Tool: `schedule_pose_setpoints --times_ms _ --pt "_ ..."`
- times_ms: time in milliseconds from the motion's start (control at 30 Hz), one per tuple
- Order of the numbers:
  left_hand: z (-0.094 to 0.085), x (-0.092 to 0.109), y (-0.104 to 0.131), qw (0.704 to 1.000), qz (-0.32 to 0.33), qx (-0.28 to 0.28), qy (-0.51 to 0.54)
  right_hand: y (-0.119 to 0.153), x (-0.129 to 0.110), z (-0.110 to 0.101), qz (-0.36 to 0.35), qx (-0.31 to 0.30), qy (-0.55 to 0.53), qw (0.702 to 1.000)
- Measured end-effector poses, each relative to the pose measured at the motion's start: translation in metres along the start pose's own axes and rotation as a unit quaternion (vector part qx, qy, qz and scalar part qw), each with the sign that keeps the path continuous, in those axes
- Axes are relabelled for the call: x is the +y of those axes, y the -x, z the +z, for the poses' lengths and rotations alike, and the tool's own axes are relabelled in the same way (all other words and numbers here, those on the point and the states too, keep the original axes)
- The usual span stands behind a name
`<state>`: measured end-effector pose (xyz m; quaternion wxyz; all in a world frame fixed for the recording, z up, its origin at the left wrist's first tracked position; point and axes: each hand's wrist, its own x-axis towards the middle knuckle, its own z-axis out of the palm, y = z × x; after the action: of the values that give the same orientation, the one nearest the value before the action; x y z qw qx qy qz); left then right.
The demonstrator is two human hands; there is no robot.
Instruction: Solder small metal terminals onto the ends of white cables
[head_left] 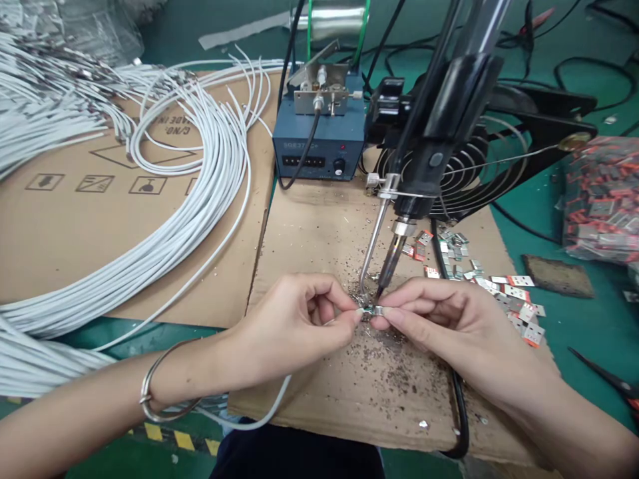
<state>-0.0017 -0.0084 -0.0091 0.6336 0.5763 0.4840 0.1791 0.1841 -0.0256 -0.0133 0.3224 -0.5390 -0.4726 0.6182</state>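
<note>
The right hand pinches a small metal connector just beside the left hand, which grips a white cable.

This looks like an electronics assembly workshop, with a bench-mounted soldering iron, a blue solder feeder and a solder spool toward the tabletop's far edge. Repeated stock suggests production work: white cables heaped along the left edge, loose USB plugs and a bagful toward the right. Solder-like debris litters the cardboard sheet, and hazard striping shows below its near left corner.
</note>
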Motion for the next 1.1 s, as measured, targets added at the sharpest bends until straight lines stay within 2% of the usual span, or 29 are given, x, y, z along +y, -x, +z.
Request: schedule_pose_setpoints --times_ms 1100 --pt "0.0003 -0.0009 -0.0005 1.0 0.007 0.008 0.001 -0.0019 0.0023 -0.0008 -0.008 -0.017 -0.054 0.998"
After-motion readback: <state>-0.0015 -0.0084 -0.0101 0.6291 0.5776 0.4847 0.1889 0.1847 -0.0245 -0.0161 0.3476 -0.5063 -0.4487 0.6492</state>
